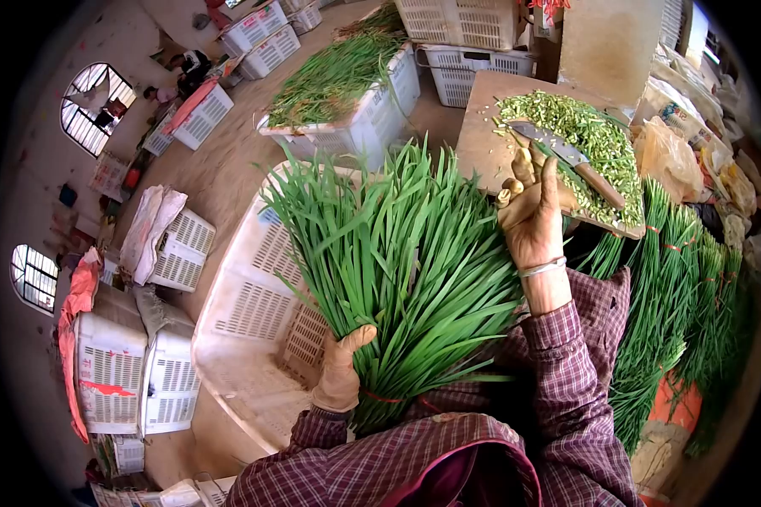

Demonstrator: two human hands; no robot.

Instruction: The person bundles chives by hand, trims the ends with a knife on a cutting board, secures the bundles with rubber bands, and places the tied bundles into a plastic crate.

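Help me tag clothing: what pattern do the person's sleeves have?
The sleeves are purple with pale checks, clearest in the head view.

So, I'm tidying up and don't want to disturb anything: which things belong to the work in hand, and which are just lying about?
Likely in use:
green bunch, in the left hand
board, by the right hand
knife, on the chopped pieces
tied bundles, at the right

Probably just lying about:
plastic bag, beyond the bundles
red cloth, far left
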